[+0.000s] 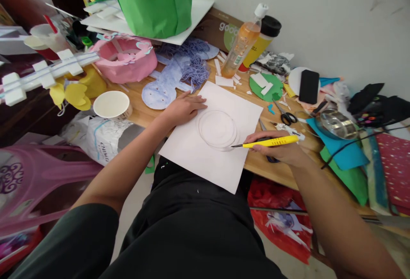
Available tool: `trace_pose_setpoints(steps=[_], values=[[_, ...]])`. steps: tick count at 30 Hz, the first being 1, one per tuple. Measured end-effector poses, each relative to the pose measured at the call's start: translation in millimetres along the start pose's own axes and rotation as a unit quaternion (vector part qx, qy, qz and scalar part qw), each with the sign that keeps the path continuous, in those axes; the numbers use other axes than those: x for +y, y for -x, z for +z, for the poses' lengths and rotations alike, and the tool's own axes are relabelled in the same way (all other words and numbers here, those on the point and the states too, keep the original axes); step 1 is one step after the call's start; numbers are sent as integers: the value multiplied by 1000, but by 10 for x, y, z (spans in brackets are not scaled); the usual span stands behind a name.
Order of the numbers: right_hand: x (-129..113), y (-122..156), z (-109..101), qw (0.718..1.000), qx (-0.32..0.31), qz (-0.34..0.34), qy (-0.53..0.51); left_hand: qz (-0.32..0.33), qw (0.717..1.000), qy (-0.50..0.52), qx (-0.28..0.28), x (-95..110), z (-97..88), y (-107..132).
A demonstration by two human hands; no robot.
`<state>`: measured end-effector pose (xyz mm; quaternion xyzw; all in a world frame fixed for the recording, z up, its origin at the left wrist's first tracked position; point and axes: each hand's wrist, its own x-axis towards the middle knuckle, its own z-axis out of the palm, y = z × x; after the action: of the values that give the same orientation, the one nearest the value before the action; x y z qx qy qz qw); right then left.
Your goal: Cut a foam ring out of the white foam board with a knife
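Right hand (283,150) fingers (263,137) pinch a light, stiff-looking yellow craft knife (272,142) pen-style near its front, tip at the 4 o'clock rim of a clear round lid (218,129). Left hand (182,109) lies open-palmed on the thin, probably slide-prone white sheet (192,155) beneath, at its 11 o'clock corner on the counter (137,104).

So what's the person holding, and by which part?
The right hand grips a yellow pen by its barrel; the left hand only presses flat on the paper.

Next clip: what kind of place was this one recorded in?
Most likely a home craft corner: a cluttered wooden table against a wall, strewn with paper scraps, scissors and a pink paper basket. The right hand holds a yellow-handled tool over a white sheet.
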<state>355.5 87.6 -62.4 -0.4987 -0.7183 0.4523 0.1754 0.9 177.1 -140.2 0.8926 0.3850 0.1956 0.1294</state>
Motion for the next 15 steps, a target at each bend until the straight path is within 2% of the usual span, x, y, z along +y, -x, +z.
trace_pose_setpoints(steps=[10,15], values=[[-41,-41,7,999,-14,-32,3,5,1000,-7,4,-3,8,3],[-69,-32,7,1000,-16,-23,4,4,1000,-5,7,-7,8,2]])
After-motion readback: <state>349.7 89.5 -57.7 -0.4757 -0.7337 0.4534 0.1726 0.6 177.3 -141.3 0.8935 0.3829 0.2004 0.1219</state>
